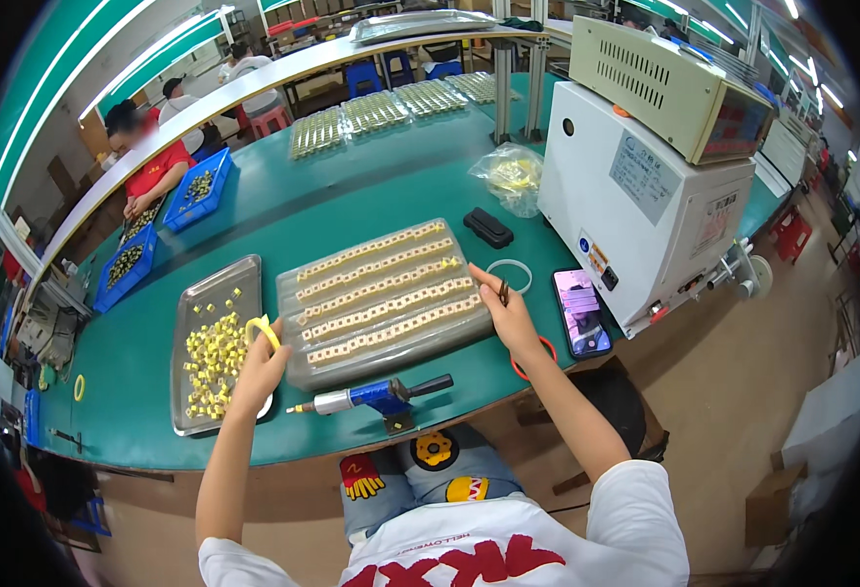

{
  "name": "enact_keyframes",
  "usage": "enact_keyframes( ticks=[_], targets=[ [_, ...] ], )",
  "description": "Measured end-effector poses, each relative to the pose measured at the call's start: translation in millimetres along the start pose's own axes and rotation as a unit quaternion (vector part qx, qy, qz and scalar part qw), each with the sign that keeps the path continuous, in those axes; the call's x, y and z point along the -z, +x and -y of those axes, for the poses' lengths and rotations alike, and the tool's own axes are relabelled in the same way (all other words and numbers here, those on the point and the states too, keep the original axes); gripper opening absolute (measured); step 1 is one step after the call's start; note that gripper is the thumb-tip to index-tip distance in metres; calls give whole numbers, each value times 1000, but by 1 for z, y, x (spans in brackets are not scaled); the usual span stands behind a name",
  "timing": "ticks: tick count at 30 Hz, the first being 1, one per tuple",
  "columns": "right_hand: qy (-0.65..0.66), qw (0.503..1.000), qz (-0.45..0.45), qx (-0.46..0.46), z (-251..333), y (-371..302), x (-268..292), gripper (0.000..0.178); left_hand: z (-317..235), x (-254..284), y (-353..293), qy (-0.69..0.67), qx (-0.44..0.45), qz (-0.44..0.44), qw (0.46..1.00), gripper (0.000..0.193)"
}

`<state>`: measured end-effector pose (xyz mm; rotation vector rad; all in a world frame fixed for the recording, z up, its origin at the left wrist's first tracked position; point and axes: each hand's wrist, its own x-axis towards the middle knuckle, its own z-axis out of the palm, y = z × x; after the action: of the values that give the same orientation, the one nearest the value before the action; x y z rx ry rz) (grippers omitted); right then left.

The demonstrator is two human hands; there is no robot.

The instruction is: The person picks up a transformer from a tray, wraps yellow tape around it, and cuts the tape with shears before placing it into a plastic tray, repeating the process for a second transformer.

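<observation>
A grey tray [381, 311] with several rows of small pale square parts lies in front of me, between my hands. My left hand [262, 370] is at its left edge, with a yellow ring-shaped strip [263, 331] at its fingers. At the right edge, the fingers of my right hand [510, 321] are closed and touch the tray; a dark, thin tool like tweezers [504, 292] sticks up from them. Left of the tray, a metal tray [187, 311] holds a pile of small yellow parts [217, 357]. A blue-and-silver hand-lever tool [376, 394] stands nearest me.
On the right are a white machine [635, 196] with a beige box [660, 83] on top, a phone [581, 313] and a black case [488, 227]. Behind lie a plastic bag [513, 178] and filled trays [371, 113]. A co-worker in red [161, 168] sits beyond blue bins [200, 191].
</observation>
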<state>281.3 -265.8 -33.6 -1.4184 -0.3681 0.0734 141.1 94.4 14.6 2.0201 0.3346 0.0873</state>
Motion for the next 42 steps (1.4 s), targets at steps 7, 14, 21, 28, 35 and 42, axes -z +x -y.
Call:
enact_keyframes(
  ticks=[7,14,21,28,35,42],
  targets=[
    [3,1000,-13,3,3,-3,-10,37,8,-5,-4,-2,-62,-2,998,54],
    [-73,996,-33,33,3,-9,-10,35,-9,9,-18,-60,-76,-30,995,50],
    [-89,995,-39,29,5,-7,-12,37,-47,44,-66,-85,-115,-172,975,47],
    [-106,990,-77,53,3,-10,-15,37,-34,29,-138,-100,-231,-288,924,29],
    [-121,964,-129,199,16,-21,-18,33,-58,-9,-181,-141,-449,-239,849,21],
    [-169,905,-113,373,9,-28,-14,31,-89,-54,-233,-121,-474,-246,837,23]
  ],
)
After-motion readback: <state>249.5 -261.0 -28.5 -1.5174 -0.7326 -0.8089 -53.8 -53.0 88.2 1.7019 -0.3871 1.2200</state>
